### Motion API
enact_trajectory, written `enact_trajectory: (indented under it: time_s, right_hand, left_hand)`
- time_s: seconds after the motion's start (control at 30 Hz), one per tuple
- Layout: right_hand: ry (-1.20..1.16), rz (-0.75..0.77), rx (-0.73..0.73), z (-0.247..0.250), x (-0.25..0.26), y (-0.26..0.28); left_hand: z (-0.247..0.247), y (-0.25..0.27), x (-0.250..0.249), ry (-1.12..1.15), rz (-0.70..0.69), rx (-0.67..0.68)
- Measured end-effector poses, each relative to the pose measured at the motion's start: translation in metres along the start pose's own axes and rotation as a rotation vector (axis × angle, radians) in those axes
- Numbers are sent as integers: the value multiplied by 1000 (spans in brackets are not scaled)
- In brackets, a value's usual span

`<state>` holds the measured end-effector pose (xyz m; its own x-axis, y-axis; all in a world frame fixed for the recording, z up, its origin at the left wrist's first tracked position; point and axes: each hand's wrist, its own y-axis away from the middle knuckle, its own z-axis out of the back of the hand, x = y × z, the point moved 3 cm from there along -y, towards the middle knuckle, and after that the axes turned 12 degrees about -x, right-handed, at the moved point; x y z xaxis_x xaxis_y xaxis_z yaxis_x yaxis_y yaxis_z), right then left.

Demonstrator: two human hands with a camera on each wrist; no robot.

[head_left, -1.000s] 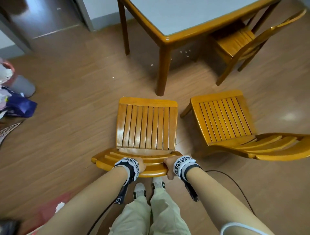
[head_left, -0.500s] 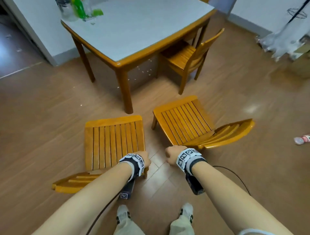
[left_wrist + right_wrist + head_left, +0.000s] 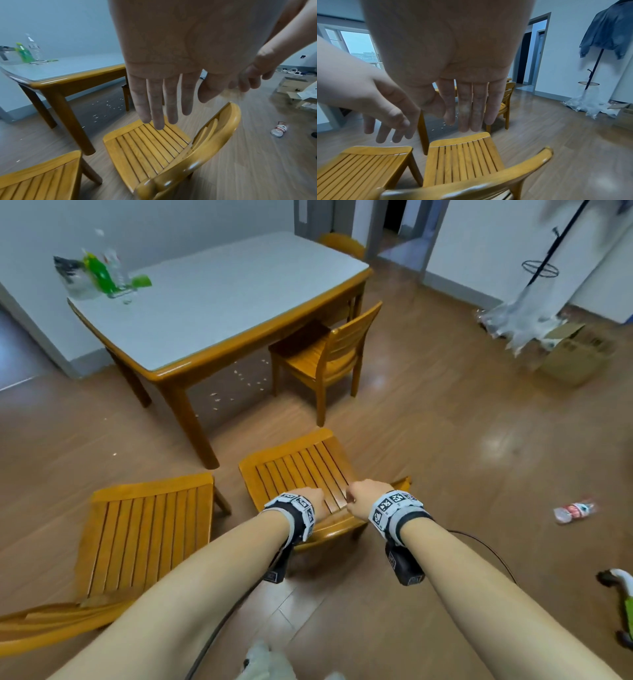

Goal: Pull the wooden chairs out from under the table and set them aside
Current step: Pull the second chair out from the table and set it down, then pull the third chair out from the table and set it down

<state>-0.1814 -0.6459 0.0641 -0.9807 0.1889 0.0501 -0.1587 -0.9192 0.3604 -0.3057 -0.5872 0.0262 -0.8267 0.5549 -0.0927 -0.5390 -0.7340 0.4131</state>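
Note:
Two wooden slatted chairs stand pulled out on the floor in front of me, one at the left (image 3: pixel 147 539) and one in the middle (image 3: pixel 294 470). A third chair (image 3: pixel 325 354) sits half tucked under the right side of the white-topped table (image 3: pixel 222 289), and a fourth chair (image 3: pixel 342 242) shows behind the table's far end. My left hand (image 3: pixel 310 501) and right hand (image 3: pixel 363 498) hover side by side over the middle chair's backrest (image 3: pixel 214 142). Both wrist views show straight fingers (image 3: pixel 157 105) (image 3: pixel 469 108) holding nothing.
Bottles and green packaging (image 3: pixel 102 275) lie on the table's far left corner. Crumbs (image 3: pixel 239 385) dot the floor under the table. On the right are a plastic bottle (image 3: pixel 575 510), a cardboard box (image 3: pixel 579 354) and a coat stand (image 3: pixel 541 268).
Both hands have let go of the left chair's backrest and moved right, over the middle chair. My view has lifted toward the table and the room beyond.

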Motion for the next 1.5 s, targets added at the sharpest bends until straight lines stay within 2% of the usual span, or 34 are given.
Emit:
enact_trajectory:
  time_s: [0.2,0.33,0.5,0.7,0.93,1.13,1.3,1.5]
  right_hand:
    - [31,50,60,10,-70,-38]
    - [103,158,84,25,-111,-78]
    - [122,239,104,67,-179,-134]
    - [119,207,99,94,-300,-218]
    - [174,304,105,120,-456,-330]
    - [233,284,174,161,-578,-405]
    - [235,324,127,198,-607,-491]
    - [283,459,133,225,-587,-605]
  left_hand:
    - [17,-64,-59,18,15,19]
    - [31,-129,-86,46,66,38]
    - [64,-215,-125,70,111,33]
    - [101,-310,-185,61,162,12]
    - [132,-440,-259,134,357,-11]
    - [175,-523,-326,169,376,2]
    - [217,-598,-327,164,424,-68]
    - [260,-705,-289,225,489,-113]
